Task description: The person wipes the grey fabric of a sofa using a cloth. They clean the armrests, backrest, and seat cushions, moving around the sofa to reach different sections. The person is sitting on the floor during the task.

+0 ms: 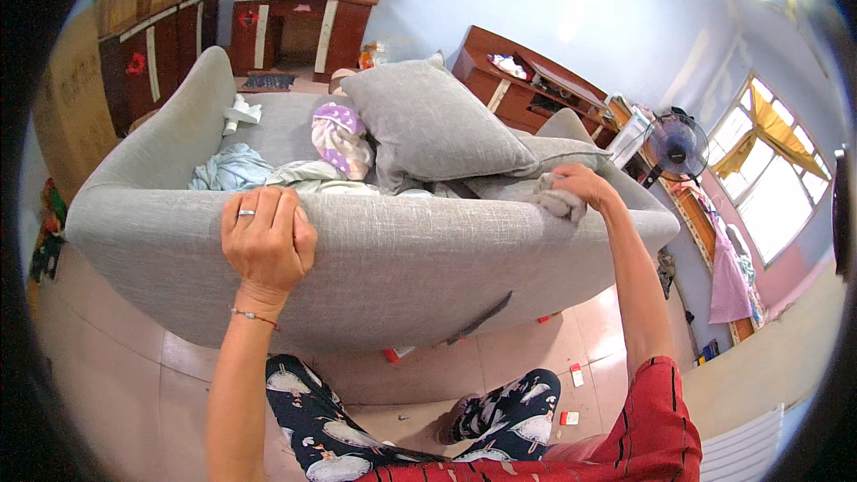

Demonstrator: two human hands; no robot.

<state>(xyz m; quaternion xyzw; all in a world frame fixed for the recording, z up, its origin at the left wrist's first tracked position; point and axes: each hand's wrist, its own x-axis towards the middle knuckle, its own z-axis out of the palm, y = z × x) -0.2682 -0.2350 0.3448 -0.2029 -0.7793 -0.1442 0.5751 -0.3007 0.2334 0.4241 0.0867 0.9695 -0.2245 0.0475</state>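
Note:
A grey fabric sofa [402, 261] stands across the view, its back towards me. My left hand [269, 234], with a ring and a thin bracelet, is closed into a fist on the top edge of the backrest; whether it grips the fabric I cannot tell. In my right hand [581, 186] is a crumpled grey-brown cloth [562, 204], pressed on the same edge farther right. Behind the backrest lie a large grey cushion [435, 120], a second grey cushion [562, 150], a purple and white cloth [341, 140], a pale blue cloth [234, 167] and white tissue [242, 112].
Small red and white packets [569, 418] lie on the tiled floor near my legs. Beyond the sofa are dark red wooden cabinets [348, 20] and a low wooden unit [499, 73]. A black fan [676, 147] stands at the right, by a window with a yellow curtain [770, 130].

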